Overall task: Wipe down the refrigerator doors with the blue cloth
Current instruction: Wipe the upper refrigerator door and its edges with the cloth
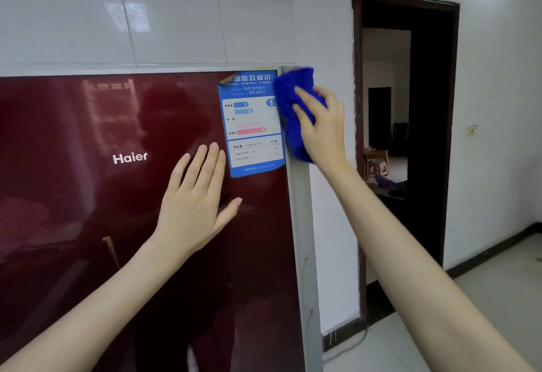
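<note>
One blue cloth (289, 98) lies bunched under right grip (321, 125).

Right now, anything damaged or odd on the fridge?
Yes. The label on the door is peeling: its top-left corner curls away from the surface. The grey side strip has brownish, rust-like streaks lower down. The cloth overlaps the label's right edge, so that part can't be judged.

The blue cloth (293, 78) covers the right edge of the energy label (252, 125) (fine print unreadable).
</note>
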